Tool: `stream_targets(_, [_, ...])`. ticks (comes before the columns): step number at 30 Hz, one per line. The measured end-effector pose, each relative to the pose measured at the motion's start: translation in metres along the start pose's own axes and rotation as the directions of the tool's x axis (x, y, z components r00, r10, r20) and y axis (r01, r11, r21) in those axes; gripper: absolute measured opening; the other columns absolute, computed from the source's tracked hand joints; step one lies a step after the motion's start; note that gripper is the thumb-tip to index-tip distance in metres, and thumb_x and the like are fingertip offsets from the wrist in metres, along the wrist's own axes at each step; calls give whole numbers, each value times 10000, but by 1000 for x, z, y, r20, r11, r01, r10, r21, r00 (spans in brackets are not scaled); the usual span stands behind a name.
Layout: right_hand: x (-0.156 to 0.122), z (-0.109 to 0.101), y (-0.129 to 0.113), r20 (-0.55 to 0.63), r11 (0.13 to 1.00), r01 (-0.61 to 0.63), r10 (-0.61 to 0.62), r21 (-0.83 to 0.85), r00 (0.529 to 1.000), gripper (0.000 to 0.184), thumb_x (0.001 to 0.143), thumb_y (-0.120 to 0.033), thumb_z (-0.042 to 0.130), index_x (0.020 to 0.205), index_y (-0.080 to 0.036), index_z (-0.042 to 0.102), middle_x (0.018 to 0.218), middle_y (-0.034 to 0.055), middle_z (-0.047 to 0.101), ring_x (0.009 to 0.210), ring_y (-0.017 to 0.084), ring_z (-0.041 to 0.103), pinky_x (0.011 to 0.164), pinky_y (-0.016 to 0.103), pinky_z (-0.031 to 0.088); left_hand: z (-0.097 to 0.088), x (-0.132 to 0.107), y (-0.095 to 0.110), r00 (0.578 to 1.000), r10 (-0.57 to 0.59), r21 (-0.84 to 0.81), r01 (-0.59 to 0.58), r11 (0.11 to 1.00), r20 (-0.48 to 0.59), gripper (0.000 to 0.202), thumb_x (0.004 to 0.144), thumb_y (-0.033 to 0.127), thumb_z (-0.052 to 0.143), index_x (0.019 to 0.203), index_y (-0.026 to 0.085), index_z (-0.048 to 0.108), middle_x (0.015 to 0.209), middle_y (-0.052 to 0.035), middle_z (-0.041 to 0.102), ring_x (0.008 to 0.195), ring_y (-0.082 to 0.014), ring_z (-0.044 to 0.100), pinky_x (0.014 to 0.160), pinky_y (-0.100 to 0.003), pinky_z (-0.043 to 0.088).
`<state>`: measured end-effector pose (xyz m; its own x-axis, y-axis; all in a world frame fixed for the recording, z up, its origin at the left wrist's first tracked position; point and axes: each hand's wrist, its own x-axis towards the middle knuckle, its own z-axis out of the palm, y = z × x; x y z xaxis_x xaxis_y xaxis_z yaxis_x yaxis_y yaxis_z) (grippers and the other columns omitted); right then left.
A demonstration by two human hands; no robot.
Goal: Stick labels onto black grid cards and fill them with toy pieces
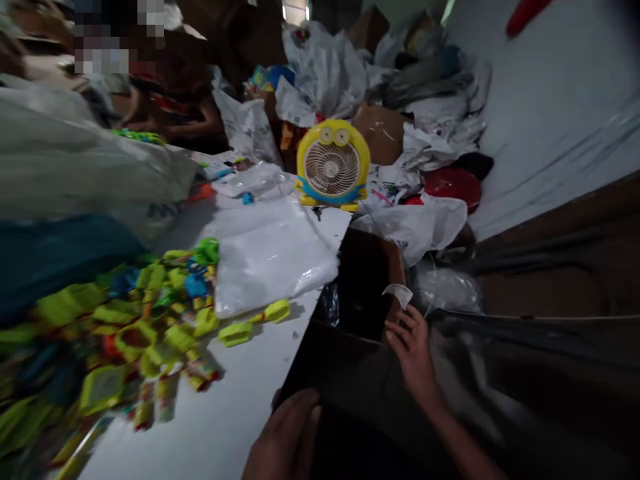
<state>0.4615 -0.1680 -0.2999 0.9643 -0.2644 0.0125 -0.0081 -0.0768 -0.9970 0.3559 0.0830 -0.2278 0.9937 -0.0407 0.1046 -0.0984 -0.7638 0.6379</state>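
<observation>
The open cardboard box [373, 257] stands just beside the right edge of the white table [225, 427], below its level, with both hands at its mouth. The right hand [413, 347] lies flat on the box's far flap with its fingers slightly apart and nothing in them, near a white scrap of tape [399, 293]. The left hand [287, 437] rests on the near edge with fingers together; whether it grips the edge I cannot tell. The inside is too dark to show any contents, so the work looks to be at an early point. The heap of small green and yellow packaged toys [150, 320] lies on the table, apart from the box. Beyond are flat clear plastic bags [270, 257], a yellow cartoon-faced fan [333, 167], and another person [170, 100] far behind.
</observation>
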Motion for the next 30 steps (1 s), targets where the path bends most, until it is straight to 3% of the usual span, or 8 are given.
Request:
stream_targets(4, [30, -50, 67, -89, 988, -102, 92, -116, 992, 752, 841, -447, 612, 1464, -302, 216, 1233, 118, 544, 968, 221, 661, 946, 473, 498, 79, 69, 23, 929, -158, 41, 153, 987, 335, 335, 925, 275, 436, 1143, 188, 674, 1191, -74, 699, 1107, -209, 654, 991, -328, 522])
stream_targets(9, [87, -24, 104, -34, 991, -39, 35, -128, 999, 747, 916, -365, 495, 1502, -242, 50, 1262, 160, 542, 984, 196, 668, 914, 431, 530, 153, 132, 5, 829, -270, 84, 264, 961, 490, 393, 908, 227, 431, 1239, 110, 607, 1270, -146, 640, 1175, -235, 606, 1045, -358, 466])
stream_targets(12, [137, -6, 119, 59, 954, 81, -67, -288, 996, 642, 941, -304, 424, 1500, -209, 125, 1300, 172, 533, 1052, 199, 642, 932, 429, 525, 187, 174, -8, 826, -276, 99, 262, 960, 492, 376, 919, 196, 402, 1219, 119, 615, 1242, -140, 655, 1146, -220, 622, 1022, -337, 474])
stream_targets(15, [172, -10, 140, 66, 823, 187, -180, -536, 982, 566, 953, -310, 411, 1475, -174, 240, 1374, 175, 497, 1265, 247, 504, 1070, 506, 408, 230, 233, -19, 850, -281, 116, 256, 960, 446, 380, 945, 206, 368, 1243, 125, 590, 1277, -141, 631, 1188, -219, 592, 1051, -349, 441])
stream_targets(18, [179, -23, 168, -84, 767, 114, -214, -631, 973, 622, 931, -385, 478, 1468, -159, 257, 1476, 197, 379, 1380, 298, 364, 1107, 549, 346, 287, 302, -33, 876, -296, 128, 267, 955, 382, 391, 945, 179, 363, 1284, 108, 547, 1333, -162, 580, 1238, -227, 548, 1061, -353, 423])
stream_targets(23, [168, -24, 212, -196, 859, 7, -125, -512, 973, 703, 915, -368, 513, 1484, -159, 156, 1478, 232, 345, 1380, 314, 371, 1079, 567, 370, 379, 394, -70, 873, -350, 191, 300, 935, 340, 507, 890, 114, 497, 1388, 73, 412, 1461, -213, 432, 1339, -287, 438, 1089, -441, 390])
stream_targets(26, [167, -12, 220, -184, 871, -40, -59, -490, 981, 751, 897, -351, 538, 1477, -119, 121, 1434, 262, 394, 1361, 333, 399, 1069, 569, 378, 407, 418, -99, 863, -344, 214, 282, 935, 369, 501, 896, 200, 564, 1376, 143, 434, 1483, -160, 416, 1362, -302, 398, 1104, -540, 351])
stream_targets(30, [169, -4, 218, -253, 867, -153, 32, -473, 967, 771, 911, -325, 519, 1483, -120, 45, 1447, 280, 362, 1339, 326, 430, 1039, 533, 428, 410, 424, -120, 881, -308, 190, 254, 948, 359, 385, 920, 213, 524, 1299, 150, 519, 1386, -141, 527, 1306, -283, 462, 1089, -531, 360])
